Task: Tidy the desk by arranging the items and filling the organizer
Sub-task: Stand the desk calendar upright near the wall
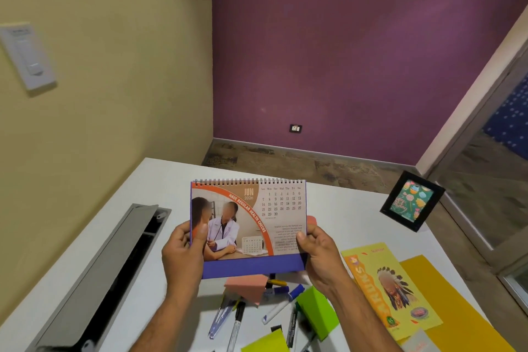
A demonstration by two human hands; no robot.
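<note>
Above the desk (160, 180), calendar (248, 220) held up, page JUN 2026. Left hand (183, 251) clamped on its left edge, right hand (317, 248) on its right edge. Below calendar: pens (274, 308), pink notes (247, 287), green block (317, 311). Right of calendar: frame (411, 200), yellow booklet (391, 288).

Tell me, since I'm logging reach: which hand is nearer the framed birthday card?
Right. The right hand is nearer the framed birthday card; the left hand is across the calendar.
</note>
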